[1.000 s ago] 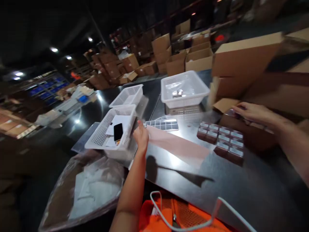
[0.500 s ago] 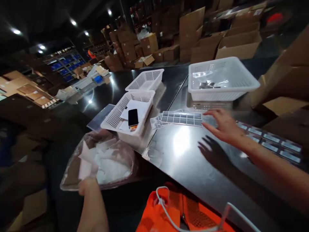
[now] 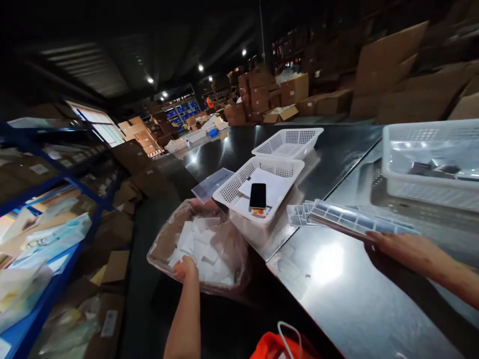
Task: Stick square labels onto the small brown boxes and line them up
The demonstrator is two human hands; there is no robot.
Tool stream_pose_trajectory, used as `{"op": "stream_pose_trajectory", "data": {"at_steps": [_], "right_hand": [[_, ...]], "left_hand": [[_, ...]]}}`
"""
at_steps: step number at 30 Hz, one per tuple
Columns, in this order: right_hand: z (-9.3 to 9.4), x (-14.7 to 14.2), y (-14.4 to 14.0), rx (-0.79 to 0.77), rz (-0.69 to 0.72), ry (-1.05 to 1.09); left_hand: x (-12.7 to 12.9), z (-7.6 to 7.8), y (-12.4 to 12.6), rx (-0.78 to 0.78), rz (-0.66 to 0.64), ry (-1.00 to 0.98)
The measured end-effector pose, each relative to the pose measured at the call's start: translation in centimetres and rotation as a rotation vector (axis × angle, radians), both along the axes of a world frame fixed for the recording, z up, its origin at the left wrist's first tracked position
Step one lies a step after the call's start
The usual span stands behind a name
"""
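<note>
My right hand (image 3: 389, 244) pinches the near edge of a long flat strip (image 3: 348, 217) with grey rectangular cells and pale borders. The strip is tilted up off the metal table, and more such strips (image 3: 297, 214) lie fanned beneath its far end. Inside a bin lined with clear plastic (image 3: 160, 239), my left hand (image 3: 186, 269) hovers over loose white paper pieces (image 3: 209, 249). Its fingers look loosely curled and apart, with no sheet visible in them; the palm side is hidden.
A white basket (image 3: 224, 192) holds papers and a black phone (image 3: 258, 195). Behind it stands another white basket (image 3: 314, 142). A larger white tub (image 3: 430, 189) with metallic pieces sits right. Blue shelving (image 3: 80, 187) is at left. Cardboard boxes (image 3: 258, 94) are stacked behind the metal table (image 3: 318, 294).
My view has swung left. My right hand has closed on the strip and raised its edge. The pale sheet formerly in my left hand no longer shows there; that hand is now inside the bin.
</note>
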State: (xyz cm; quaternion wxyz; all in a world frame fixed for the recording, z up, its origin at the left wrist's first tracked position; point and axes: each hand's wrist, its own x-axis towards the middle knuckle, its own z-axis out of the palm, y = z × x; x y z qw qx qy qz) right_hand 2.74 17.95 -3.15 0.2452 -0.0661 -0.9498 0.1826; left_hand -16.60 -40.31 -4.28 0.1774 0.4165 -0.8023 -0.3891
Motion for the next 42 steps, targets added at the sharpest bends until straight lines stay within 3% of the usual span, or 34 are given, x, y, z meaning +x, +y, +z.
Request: {"op": "stream_pose_trajectory", "data": {"at_steps": [2, 4, 7, 9, 12, 15, 16, 17, 18, 19, 21, 24, 27, 30, 34, 38, 39, 40, 42], "right_hand": [[-0.1, 0.4, -0.4, 0.039, 0.005, -0.094], [0.1, 0.5, -0.9, 0.082, -0.032, -0.166], [1.1, 0.7, -1.5, 0.14, -0.142, -0.207], [2.1, 1.3, -2.0, 0.177, -0.206, -0.207], [4.0, 3.0, -3.8, 0.246, -0.309, -0.126], [5.8, 5.7, -7.8, 0.33, -0.354, 0.019], [6.2, 6.7, -9.5, 0.372, -0.323, 0.089], [6.6, 7.8, -11.2, 0.448, -0.244, 0.21], [6.8, 8.9, -12.8, 0.517, -0.163, 0.311], [6.9, 10.0, -14.1, 0.548, -0.105, 0.382], [7.1, 12.3, -15.7, 0.481, -0.026, 0.438], [7.1, 16.0, -15.5, 0.127, -0.199, 0.509], [6.8, 19.0, -13.7, -0.438, -0.454, 0.571], [5.8, 20.3, -12.3, -0.853, -0.442, 0.538], [4.2, 20.5, -11.6, -0.942, -0.489, 0.561], [3.5, 21.1, -11.1, -0.919, -0.526, 0.537], [3.4, 21.3, -11.1, -0.909, -0.52, 0.519], [3.3, 21.4, -11.1, -0.898, -0.514, 0.502], [3.0, 21.4, -11.4, -0.87, -0.505, 0.476]], "left_hand": [[0.6, -0.8, 0.1, 0.066, 0.088, 0.054], [1.7, -0.8, 0.3, 0.103, 0.085, 0.144], [3.7, 0.2, 2.2, 0.146, -0.043, 0.31], [5.3, 1.0, 5.0, 0.205, -0.192, 0.393], [9.0, 2.0, 11.7, 0.39, -0.548, 0.405], [13.7, 3.4, 20.1, 0.641, -0.973, 0.265], [15.2, 4.1, 23.0, 0.758, -1.114, 0.198], [16.5, 4.8, 25.7, 1.037, -1.248, 0.099], [17.7, 5.6, 28.2, 1.275, -1.277, 0.052], [18.6, 6.3, 30.3, 1.401, -1.219, 0.049], [20.0, 7.4, 33.4, 1.437, -1.21, 0.007], [21.0, 8.0, 35.5, 1.403, -1.258, -0.102], [21.5, 7.7, 36.3, 1.331, -1.357, -0.205], [22.4, 7.1, 36.7, 1.215, -1.468, -0.19], [21.8, 5.9, 36.8, 0.937, -1.494, 0.018], [19.4, 6.3, 36.2, 0.546, -1.288, 0.533], [19.2, 6.6, 36.1, 0.437, -1.287, 0.672], [19.1, 7.0, 36.3, 0.322, -1.352, 0.789], [19.7, 7.4, 37.4, 0.101, -1.652, 0.922]]}}
